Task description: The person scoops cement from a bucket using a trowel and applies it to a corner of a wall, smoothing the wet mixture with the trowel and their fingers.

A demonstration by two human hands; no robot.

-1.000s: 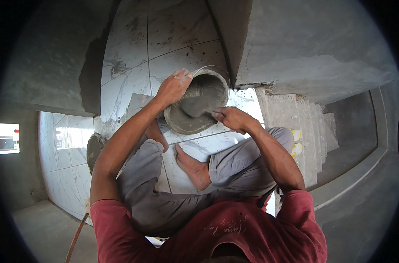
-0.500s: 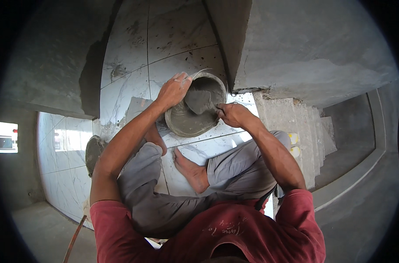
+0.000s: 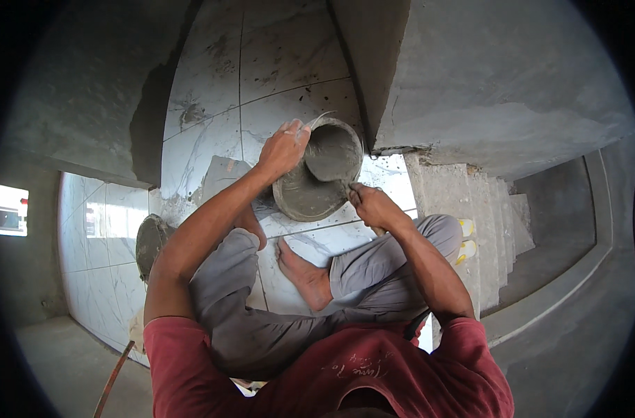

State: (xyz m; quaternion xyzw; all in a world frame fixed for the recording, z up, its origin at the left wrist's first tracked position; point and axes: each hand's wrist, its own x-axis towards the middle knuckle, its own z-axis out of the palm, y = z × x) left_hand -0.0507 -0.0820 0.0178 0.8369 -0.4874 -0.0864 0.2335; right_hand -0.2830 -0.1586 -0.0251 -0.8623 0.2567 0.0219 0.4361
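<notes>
A mortar-caked bucket [image 3: 347, 129] stands tilted on the tiles in front of my bare feet. Wet grey mortar [image 3: 307, 200] coats its inside and lies along its near side. The fingers of my left hand [image 3: 285, 148] are hooked over its left rim, next to the thin wire handle [image 3: 323, 113]. In my closed right hand [image 3: 375, 207] is a trowel [image 3: 345, 185]; the end of its grip pokes out below the palm. Its mortar-covered blade reaches into the bucket and blends with the mortar, so its outline is hard to make out.
A grey slab piece [image 3: 220, 174] lies left of the bucket. Farther left is another mortar-smeared container [image 3: 149, 244], partly behind my left arm. Concrete stairs [image 3: 488, 223] drop away at right, with yellow-and-white slippers [image 3: 465, 251] on them. A wall corner [image 3: 384, 132] rises beyond the bucket.
My right hand has turned and drawn slightly toward me, bringing the trowel grip into sight. The blade has tilted and shows less of its flat face. My left hand still grips the rim.
</notes>
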